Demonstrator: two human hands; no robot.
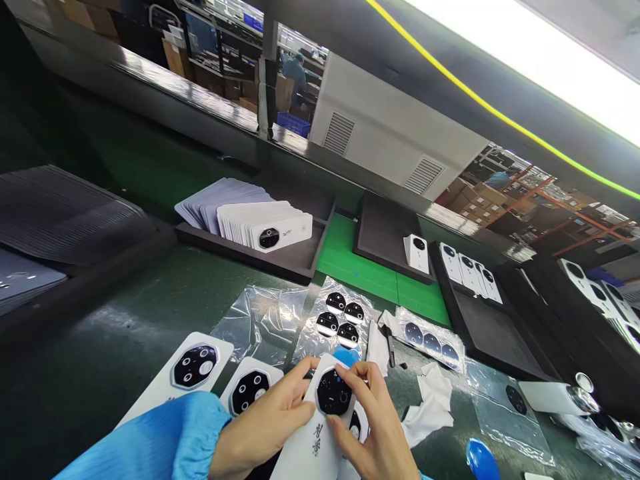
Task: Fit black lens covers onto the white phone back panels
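My left hand (270,421) grips the left edge of a white phone-back-shaped panel (304,448), tilted and with dark lettering on its lower part. On its upper end sits a black camera-lens cover (334,392) with rounded corners. My right hand (375,427) closes over that cover from the right, fingertips and thumb at its rim. Under and beside my hands lie more white panels with camera rings, one panel (187,370) at the left and another (250,390) closer in. A blue round thing (346,355) shows just behind the held panel, partly hidden.
A clear film sheet (330,313) holds several black discs; a bag (430,341) beside it holds 3 more. White cloths (433,403), a dark pen-like tool (389,347) and a blue cap (481,460) lie rightward. Black trays (300,273) with stacked panels line the back. A pump bottle (555,398) stands right.
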